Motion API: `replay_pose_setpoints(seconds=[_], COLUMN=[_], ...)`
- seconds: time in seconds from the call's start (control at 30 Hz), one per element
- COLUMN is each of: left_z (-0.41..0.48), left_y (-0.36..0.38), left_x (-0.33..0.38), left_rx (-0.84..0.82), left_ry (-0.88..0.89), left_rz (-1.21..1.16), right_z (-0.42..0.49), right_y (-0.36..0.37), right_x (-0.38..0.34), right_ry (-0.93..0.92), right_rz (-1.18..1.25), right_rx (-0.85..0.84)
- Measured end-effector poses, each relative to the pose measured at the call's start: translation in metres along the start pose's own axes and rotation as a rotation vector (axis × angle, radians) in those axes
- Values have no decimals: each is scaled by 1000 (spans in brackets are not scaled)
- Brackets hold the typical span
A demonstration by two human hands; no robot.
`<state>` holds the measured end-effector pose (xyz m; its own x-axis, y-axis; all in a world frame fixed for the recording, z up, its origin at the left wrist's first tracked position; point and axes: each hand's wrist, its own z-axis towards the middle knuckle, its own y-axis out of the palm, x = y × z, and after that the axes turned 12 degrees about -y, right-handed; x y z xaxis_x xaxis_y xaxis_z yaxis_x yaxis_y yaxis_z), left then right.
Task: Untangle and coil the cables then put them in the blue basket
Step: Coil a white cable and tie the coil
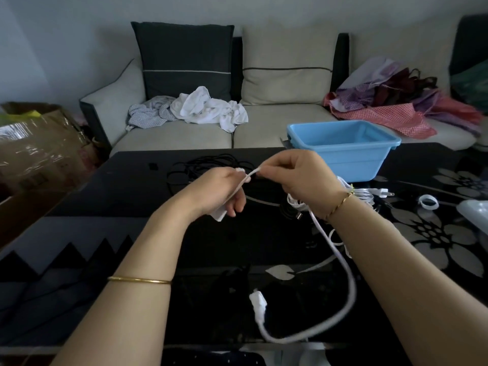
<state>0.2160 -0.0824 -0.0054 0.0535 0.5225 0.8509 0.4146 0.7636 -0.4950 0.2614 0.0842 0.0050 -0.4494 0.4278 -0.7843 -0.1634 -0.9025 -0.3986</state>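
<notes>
Above the black glass table, both my hands hold a white cable. My left hand grips one end, with a white plug block poking out below the fingers. My right hand pinches the same cable a short way along. From there the cable hangs down in a long loop to a white plug near the table's front. A bundle of white cables lies behind my right wrist. Black cables lie tangled on the table behind my hands. The blue basket stands empty at the back right.
A sofa with cushions and crumpled clothes runs behind the table. A cardboard box sits at the left. A small white ring and a pale object lie on the table's right side.
</notes>
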Motion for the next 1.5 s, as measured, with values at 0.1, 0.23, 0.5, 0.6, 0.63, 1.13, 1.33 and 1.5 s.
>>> replay_pose_setpoints(seconds=[0.1,0.23,0.5,0.6,0.63,1.13,1.33,1.5], left_z=[-5,-11,-7,-3,-1,3,-3,-5], left_y=[-2,-5,-4,-2,-2,10,14,11], left_x=[9,17,19,18,18,8,21,24], left_rx=[-222,-407,-517,-412,-358,184,-220,-480], left_ry=[9,30,95,95,98,25,9,62], left_rz=[-215,-376,-1023,-1172,-1216,-47,-393,-779], right_z=[3,4,-4,-10,-12,-10,6,8], right_y=[-3,-3,25,40,43,-2,-7,1], right_x=[5,13,18,16,15,-24,6,25], right_ry=[-67,-84,53,131,162,100,62,28], right_rz=[-72,-83,84,71,72,182,117,87], right_rx=[155,242,55,-119,-186,-269,87,181])
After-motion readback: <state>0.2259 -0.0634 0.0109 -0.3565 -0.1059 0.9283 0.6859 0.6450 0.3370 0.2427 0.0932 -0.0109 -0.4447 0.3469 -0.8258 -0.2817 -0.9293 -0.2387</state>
